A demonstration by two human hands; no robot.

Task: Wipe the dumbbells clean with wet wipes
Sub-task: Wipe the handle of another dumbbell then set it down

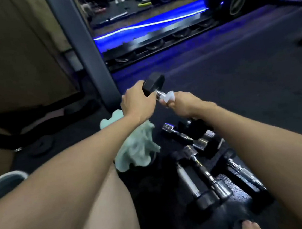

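A black hex dumbbell (153,83) with a chrome handle is held up above the floor. My left hand (138,101) grips its upper black head. My right hand (184,103) is wrapped round the chrome handle with a white wet wipe (168,96) between fingers and metal. The lower head is hidden behind my right hand. Several more black dumbbells with chrome handles (204,174) lie side by side on the floor below my arms.
A crumpled pale green cloth (137,149) lies on the dark rubber floor (235,80) left of the dumbbells. A grey post (85,52) and a mirror with a blue light strip (149,25) stand ahead. Weight plates (40,145) lie at left. My bare leg fills the lower left.
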